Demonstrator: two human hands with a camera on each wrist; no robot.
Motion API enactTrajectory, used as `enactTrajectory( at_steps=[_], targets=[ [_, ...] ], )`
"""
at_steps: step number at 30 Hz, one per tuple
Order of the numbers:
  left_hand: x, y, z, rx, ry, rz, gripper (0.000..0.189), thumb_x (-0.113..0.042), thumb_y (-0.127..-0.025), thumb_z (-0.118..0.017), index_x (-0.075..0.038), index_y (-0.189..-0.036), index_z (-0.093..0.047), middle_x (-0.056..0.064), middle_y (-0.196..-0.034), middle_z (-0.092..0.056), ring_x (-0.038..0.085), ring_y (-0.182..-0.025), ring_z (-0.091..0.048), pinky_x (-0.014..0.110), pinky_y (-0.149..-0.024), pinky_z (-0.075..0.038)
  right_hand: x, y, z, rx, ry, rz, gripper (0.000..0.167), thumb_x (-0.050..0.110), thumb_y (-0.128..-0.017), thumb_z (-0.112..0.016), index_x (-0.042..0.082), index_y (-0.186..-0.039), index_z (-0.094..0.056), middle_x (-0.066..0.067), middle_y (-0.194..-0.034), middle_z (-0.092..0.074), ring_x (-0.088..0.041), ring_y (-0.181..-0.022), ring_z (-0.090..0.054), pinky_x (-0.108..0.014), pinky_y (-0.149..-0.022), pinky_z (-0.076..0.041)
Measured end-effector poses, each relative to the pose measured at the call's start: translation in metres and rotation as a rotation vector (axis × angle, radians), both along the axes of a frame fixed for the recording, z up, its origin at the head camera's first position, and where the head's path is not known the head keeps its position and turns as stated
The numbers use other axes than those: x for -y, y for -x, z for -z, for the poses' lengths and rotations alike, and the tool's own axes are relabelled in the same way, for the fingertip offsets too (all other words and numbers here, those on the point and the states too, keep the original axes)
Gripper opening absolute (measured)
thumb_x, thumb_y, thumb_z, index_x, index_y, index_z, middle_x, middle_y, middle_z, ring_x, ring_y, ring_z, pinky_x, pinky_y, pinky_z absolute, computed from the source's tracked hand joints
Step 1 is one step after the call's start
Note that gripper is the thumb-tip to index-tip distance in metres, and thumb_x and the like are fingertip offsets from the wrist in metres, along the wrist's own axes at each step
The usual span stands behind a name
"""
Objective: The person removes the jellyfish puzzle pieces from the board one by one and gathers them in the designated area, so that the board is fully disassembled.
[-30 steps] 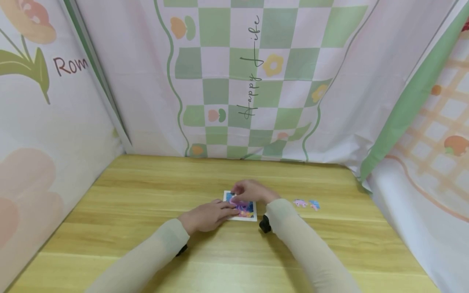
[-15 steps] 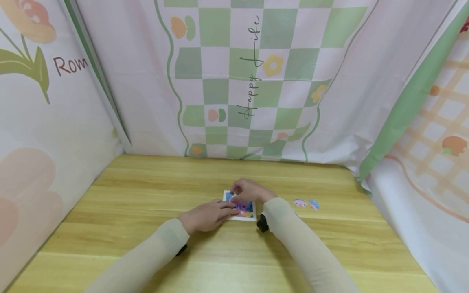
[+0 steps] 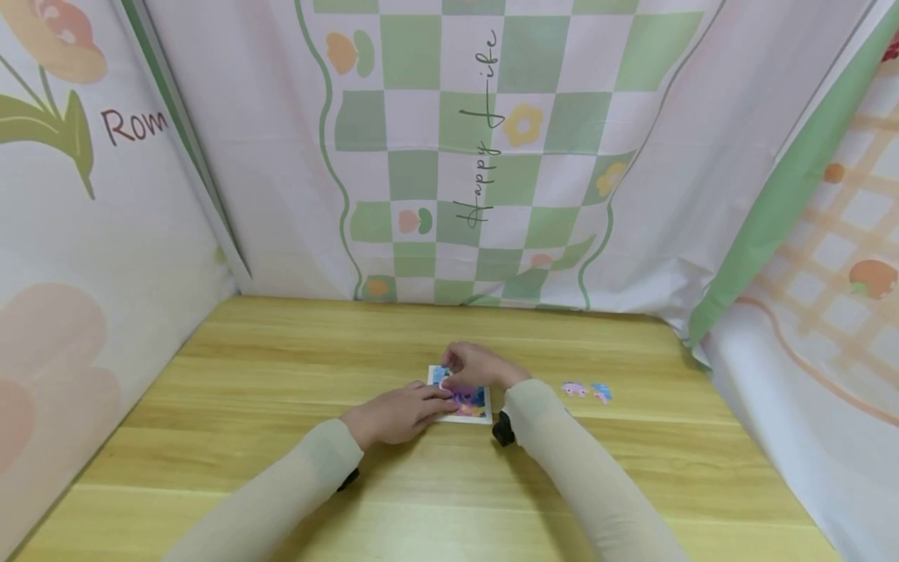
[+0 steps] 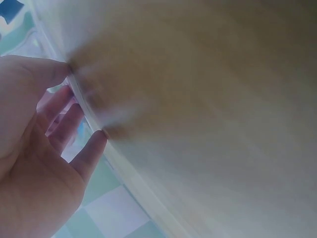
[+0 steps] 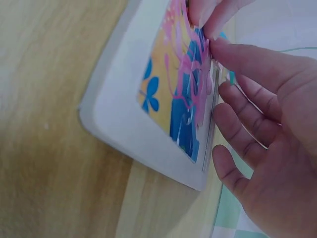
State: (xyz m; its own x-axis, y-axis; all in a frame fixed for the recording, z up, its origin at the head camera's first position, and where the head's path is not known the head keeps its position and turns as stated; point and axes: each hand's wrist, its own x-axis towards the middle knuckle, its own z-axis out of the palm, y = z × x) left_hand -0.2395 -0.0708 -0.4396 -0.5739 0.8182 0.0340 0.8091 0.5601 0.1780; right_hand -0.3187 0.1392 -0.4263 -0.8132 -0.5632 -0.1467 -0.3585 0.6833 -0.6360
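Observation:
A small jigsaw puzzle [image 3: 472, 419] in a white-bordered tray lies on the table, with pink, blue and yellow artwork. My left hand [image 3: 399, 414] comes in from the left, and its extended fingers rest on the puzzle. Over the puzzle's upper part, my right hand [image 3: 481, 365] has thumb and fingers bent together, pinching a pinkish jigsaw piece [image 3: 444, 383] mostly covered by the fingers. The right wrist view shows the tray border [image 5: 111, 104] close up, with the right thumb [image 5: 242, 54] beside the left fingertips at the artwork. In the left wrist view the left fingers [image 4: 91, 153] meet the tabletop.
Two loose jigsaw pieces, a pink one [image 3: 574, 389] and a blue-and-pink one [image 3: 602, 393], lie to the right of the tray. The wooden table [image 3: 295, 343] is bordered by a checked curtain [image 3: 463, 172] behind and printed cloth on both sides.
The right hand and forearm have shifted very slightly left since a second ago and then stay put. Left hand, tray and loose pieces look unchanged.

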Motion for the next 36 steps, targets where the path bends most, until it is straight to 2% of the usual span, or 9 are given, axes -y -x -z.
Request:
enactTrajectory(
  at_steps=[4,10,15,20,23,28,32,36],
  targets=[
    [0.000,0.000,0.000,-0.028,0.015,0.012,0.041,-0.016,-0.108,-0.047,-0.014,-0.149,-0.050,0.009,-0.148,-0.049,0.028,-0.131,-0.048,0.042,-0.110,-0.041,-0.001,0.000,0.002,0.010,0.033,-0.006,0.026,0.017,-0.091,-0.077,0.012,-0.107,-0.057,-0.002,-0.104,-0.062,-0.019,-0.097,-0.060,-0.039,-0.086,-0.053],
    [0.001,0.001,0.000,-0.041,0.019,0.018,0.041,-0.017,-0.108,-0.047,-0.014,-0.148,-0.051,0.009,-0.148,-0.050,0.029,-0.131,-0.048,0.042,-0.109,-0.041,-0.001,-0.001,0.002,0.024,0.088,-0.024,0.020,0.016,-0.094,-0.072,0.010,-0.103,-0.055,-0.003,-0.095,-0.065,-0.019,-0.084,-0.062,-0.034,-0.074,-0.055],
    [0.001,0.001,0.001,-0.028,0.006,0.009,0.041,-0.017,-0.108,-0.048,-0.015,-0.148,-0.051,0.010,-0.148,-0.049,0.030,-0.130,-0.049,0.042,-0.108,-0.043,-0.001,-0.001,0.000,0.001,0.088,-0.032,0.019,0.017,-0.094,-0.073,0.012,-0.104,-0.056,-0.002,-0.096,-0.067,-0.016,-0.083,-0.064,-0.034,-0.076,-0.054],
    [0.000,0.002,0.002,-0.043,0.026,0.011,0.042,-0.018,-0.108,-0.047,-0.016,-0.150,-0.049,0.009,-0.150,-0.048,0.029,-0.130,-0.049,0.042,-0.107,-0.044,-0.008,0.000,-0.001,-0.005,0.079,-0.037,0.021,0.018,-0.093,-0.074,0.014,-0.106,-0.058,-0.003,-0.086,-0.067,-0.017,-0.073,-0.062,-0.032,-0.069,-0.053],
    [0.000,0.002,0.003,-0.053,0.031,0.014,0.042,-0.018,-0.108,-0.047,-0.017,-0.150,-0.049,0.008,-0.150,-0.048,0.028,-0.130,-0.049,0.042,-0.108,-0.043,-0.017,0.002,-0.003,-0.012,0.072,-0.048,0.022,0.019,-0.093,-0.074,0.014,-0.109,-0.060,-0.003,-0.083,-0.067,-0.018,-0.070,-0.062,-0.032,-0.065,-0.052],
    [-0.001,0.002,0.003,-0.040,0.023,0.004,0.042,-0.019,-0.108,-0.047,-0.018,-0.150,-0.049,0.008,-0.150,-0.048,0.028,-0.131,-0.049,0.043,-0.108,-0.043,-0.036,0.005,-0.003,-0.040,0.050,-0.063,0.022,0.019,-0.093,-0.074,0.014,-0.111,-0.062,0.001,-0.088,-0.067,-0.016,-0.079,-0.064,-0.034,-0.072,-0.054],
    [-0.001,0.002,0.003,-0.004,0.026,-0.023,0.042,-0.020,-0.109,-0.045,-0.021,-0.150,-0.049,0.006,-0.150,-0.048,0.027,-0.132,-0.048,0.042,-0.109,-0.042,-0.055,0.006,-0.002,-0.052,0.042,-0.071,0.023,0.020,-0.092,-0.075,0.012,-0.111,-0.064,0.001,-0.091,-0.068,-0.015,-0.083,-0.065,-0.034,-0.076,-0.055],
    [-0.001,0.002,0.001,0.022,0.022,-0.039,0.042,-0.020,-0.109,-0.045,-0.022,-0.150,-0.049,0.006,-0.150,-0.048,0.027,-0.132,-0.047,0.043,-0.109,-0.042,-0.073,0.002,-0.005,-0.029,0.048,-0.057,0.024,0.018,-0.092,-0.074,0.008,-0.111,-0.065,-0.001,-0.087,-0.069,-0.020,-0.079,-0.065,-0.034,-0.072,-0.053]
  ],
)
